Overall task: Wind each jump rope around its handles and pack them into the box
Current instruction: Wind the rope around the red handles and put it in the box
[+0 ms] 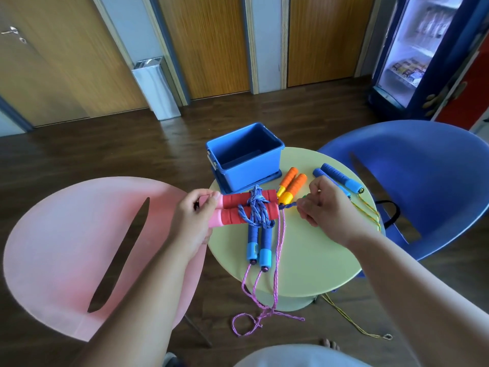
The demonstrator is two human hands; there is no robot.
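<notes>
Wood-floored room: two chairs, a pink chair (66,234) and a blue chair (423,168), flank one round green desk (312,247). One open blue box (254,168) stands at its far edge. Four handle pairs counted. The left hand (193,218) grips the red pair (232,207), which is wound with blue rope (258,210); the right hand (325,207) pinches the rope's end. The orange pair (291,185), near blue pair (258,242) and far blue pair (341,178) lie on the desk.

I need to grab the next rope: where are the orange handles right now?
In the head view, the orange handles lie side by side on the green table, just right of the blue box and left of the right hand.
</notes>
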